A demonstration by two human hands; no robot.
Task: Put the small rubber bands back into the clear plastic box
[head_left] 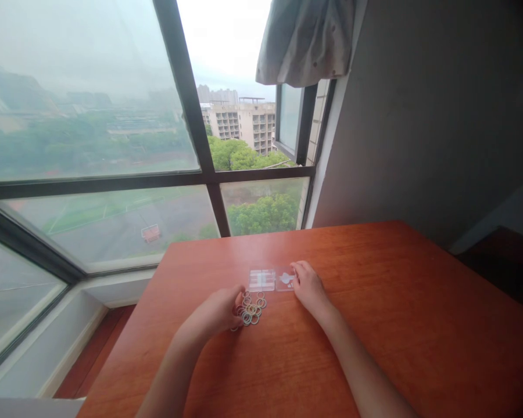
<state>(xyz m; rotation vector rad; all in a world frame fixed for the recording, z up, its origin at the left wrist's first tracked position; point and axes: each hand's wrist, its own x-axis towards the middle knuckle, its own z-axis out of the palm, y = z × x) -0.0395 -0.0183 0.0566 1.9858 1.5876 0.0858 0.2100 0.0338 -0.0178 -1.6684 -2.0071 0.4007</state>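
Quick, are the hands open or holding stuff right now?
Left hand: open, thumb and fingers apart at the rings.
Right hand: at the lid; grip can't be told.

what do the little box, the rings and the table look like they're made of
Box: probably clear, glossy plastic, as its walls are see-through.
Rings: perhaps metal or plastic; thin and pale, but too small to tell.
Table: wood or wood-look laminate, smooth with a slight sheen; reddish-brown, streaked like grain.
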